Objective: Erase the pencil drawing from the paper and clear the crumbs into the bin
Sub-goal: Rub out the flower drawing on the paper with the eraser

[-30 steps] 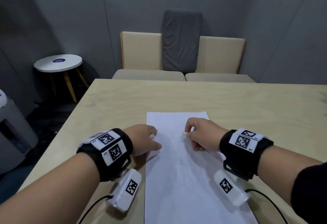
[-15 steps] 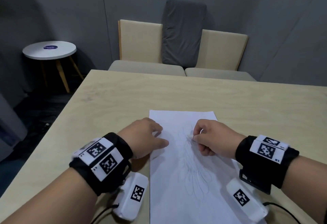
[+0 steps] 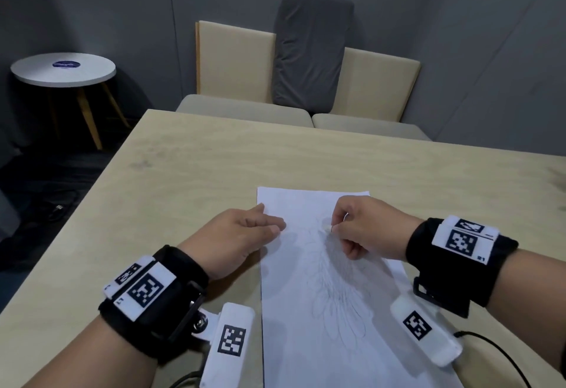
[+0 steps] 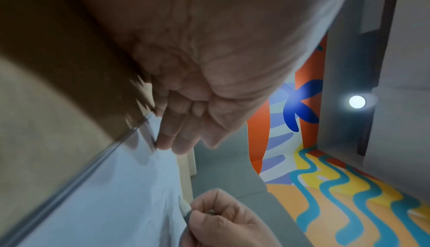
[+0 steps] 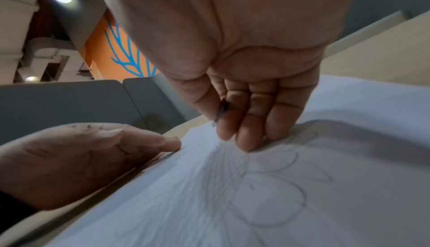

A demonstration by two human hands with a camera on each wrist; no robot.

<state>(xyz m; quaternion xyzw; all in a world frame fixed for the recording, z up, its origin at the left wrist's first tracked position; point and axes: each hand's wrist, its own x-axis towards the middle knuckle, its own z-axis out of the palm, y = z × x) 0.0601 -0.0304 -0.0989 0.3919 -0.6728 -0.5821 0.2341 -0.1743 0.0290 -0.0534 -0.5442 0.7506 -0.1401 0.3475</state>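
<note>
Paper (image 3: pixel 306 311) is laid flat on the bench (image 3: pixel 199 179), with a faint pencil drawing (image 3: pixel 337 289) of looping petals at its middle. Near the paper's upper left edge the left hand (image 3: pixel 242 234) is rested, fingers straight and pressed on the sheet. A small white eraser (image 3: pixel 328 228) is pinched by the right hand (image 3: pixel 367 228) against the drawing's top.
</note>
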